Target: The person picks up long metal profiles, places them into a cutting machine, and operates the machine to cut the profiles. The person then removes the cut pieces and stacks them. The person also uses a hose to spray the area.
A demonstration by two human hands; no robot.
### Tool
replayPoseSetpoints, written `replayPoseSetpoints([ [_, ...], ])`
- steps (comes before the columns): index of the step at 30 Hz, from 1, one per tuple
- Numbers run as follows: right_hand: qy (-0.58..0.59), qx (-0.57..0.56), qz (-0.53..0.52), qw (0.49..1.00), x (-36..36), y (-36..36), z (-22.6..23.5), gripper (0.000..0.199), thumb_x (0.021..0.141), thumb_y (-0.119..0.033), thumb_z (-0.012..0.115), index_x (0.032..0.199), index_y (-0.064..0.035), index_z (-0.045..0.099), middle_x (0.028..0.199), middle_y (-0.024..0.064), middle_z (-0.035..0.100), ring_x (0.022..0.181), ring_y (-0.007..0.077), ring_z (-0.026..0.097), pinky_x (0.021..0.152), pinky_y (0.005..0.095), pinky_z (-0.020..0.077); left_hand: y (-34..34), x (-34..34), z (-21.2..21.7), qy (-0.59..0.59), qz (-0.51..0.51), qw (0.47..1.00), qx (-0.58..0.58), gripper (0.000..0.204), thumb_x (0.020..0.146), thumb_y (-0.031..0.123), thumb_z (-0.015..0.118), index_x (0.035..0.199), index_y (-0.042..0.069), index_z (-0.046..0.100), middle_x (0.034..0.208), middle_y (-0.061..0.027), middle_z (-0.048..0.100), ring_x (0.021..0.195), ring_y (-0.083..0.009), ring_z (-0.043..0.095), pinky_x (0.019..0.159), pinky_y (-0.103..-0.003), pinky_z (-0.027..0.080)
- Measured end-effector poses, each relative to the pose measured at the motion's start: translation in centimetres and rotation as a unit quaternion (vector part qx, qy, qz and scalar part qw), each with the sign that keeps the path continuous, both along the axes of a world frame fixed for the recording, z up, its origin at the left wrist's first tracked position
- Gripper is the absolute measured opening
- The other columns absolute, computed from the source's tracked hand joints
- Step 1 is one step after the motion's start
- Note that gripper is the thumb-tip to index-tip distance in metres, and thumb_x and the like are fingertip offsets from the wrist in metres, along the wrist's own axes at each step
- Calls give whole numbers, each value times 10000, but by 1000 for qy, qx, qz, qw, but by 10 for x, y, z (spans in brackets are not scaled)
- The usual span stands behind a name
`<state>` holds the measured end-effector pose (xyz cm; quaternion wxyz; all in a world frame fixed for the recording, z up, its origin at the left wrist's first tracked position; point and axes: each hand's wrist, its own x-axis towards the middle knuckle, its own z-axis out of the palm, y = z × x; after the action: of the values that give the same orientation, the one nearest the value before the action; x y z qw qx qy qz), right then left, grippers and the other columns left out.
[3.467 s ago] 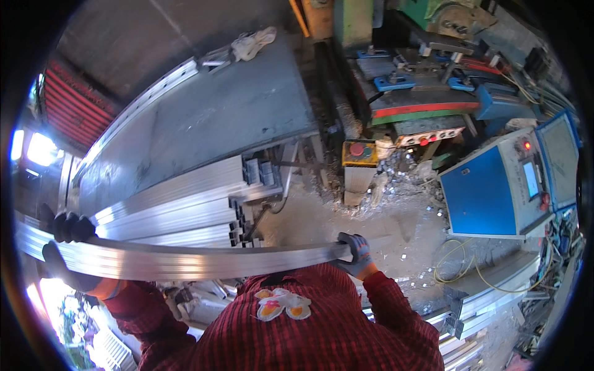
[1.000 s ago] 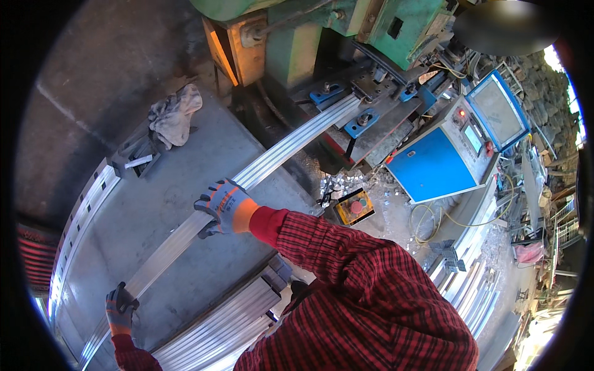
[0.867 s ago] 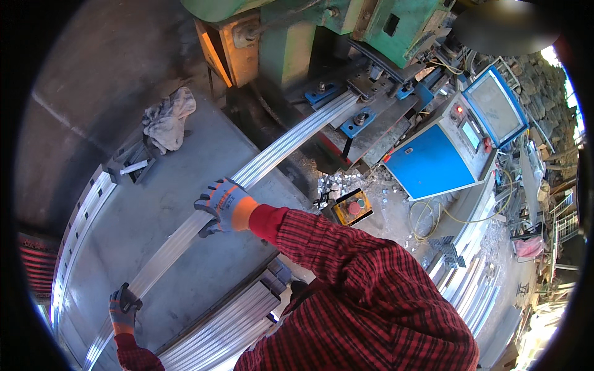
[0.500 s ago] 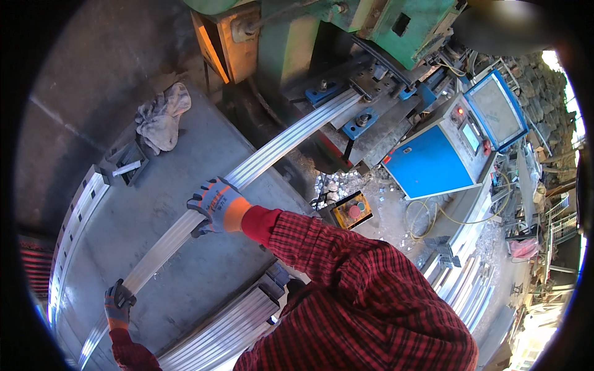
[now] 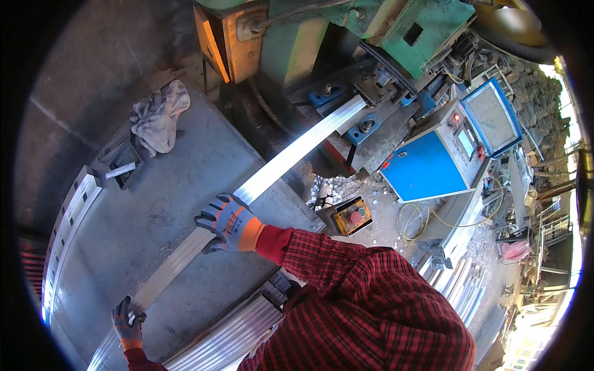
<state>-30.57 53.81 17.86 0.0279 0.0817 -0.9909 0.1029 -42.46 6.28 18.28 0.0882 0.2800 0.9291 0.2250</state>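
Note:
A long silvery metal profile (image 5: 278,167) slants across the grey worktable (image 5: 204,148), from the lower left up to the die of a green press (image 5: 427,31). My right hand (image 5: 230,224), in a grey and orange glove, is closed around its middle, with fingers over the far edge. Farther down the same profile, my left hand (image 5: 128,323), gloved alike, grips it near the lower left rim. The profile's far end meets the metal die block (image 5: 377,86), where its tip is hidden. Blue clamps (image 5: 365,128) with bolts flank it there.
A crumpled grey rag (image 5: 161,117) and a small metal tray (image 5: 124,167) lie at the table's far left, near a punched profile (image 5: 71,210). Stacked profiles (image 5: 229,334) lie close to me. Right of the table are a yellow button box (image 5: 351,216), metal scraps and a blue control cabinet (image 5: 430,167).
Both hands, still gripping the profile, have shifted a little right and nearer in the picture. Glare now covers the profile's upper part, where lengthwise stripes showed before. The view has turned slightly.

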Motion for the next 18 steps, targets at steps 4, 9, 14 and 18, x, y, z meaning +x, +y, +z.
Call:
replayPoseSetpoints([
  [4, -61, -40, -8, 997, -11, 3, 1, 518, 697, -414, 716, 1145, -187, 592, 1106, 61, 577, 1029, 267, 552, 936, 429, 409, 7, -9, 29, -204, 66, 970, 113, 630, 683, -204, 522, 1260, 44, 570, 1088, -71, 571, 855, -158, 603, 710, -291, 539],
  [9, -60, -26, -17, 998, -23, 3, 3, 515, 715, -434, 700, 1144, -172, 592, 1081, 54, 581, 1040, 265, 555, 922, 427, 424, 7, -31, 23, -185, 85, 966, 161, 537, 771, -211, 442, 1242, 17, 564, 880, -57, 569, 754, -149, 597, 631, -278, 528],
  [14, -49, -28, -8, 998, -32, 4, 10, 527, 748, -492, 676, 1162, -176, 590, 1057, 39, 608, 1024, 240, 571, 891, 390, 426, 23, -36, 35, -210, 110, 956, 173, 591, 745, -223, 410, 1259, 26, 558, 902, -53, 580, 750, -148, 586, 605, -258, 506],
  [18, -38, -14, 1, 999, -43, 7, 0, 540, 758, -500, 663, 1180, -173, 587, 1076, 35, 602, 1049, 241, 559, 902, 396, 422, 8, -57, 25, -188, 62, 972, 123, 620, 728, -219, 415, 1278, 33, 550, 959, -47, 587, 791, -141, 589, 635, -256, 509],
])
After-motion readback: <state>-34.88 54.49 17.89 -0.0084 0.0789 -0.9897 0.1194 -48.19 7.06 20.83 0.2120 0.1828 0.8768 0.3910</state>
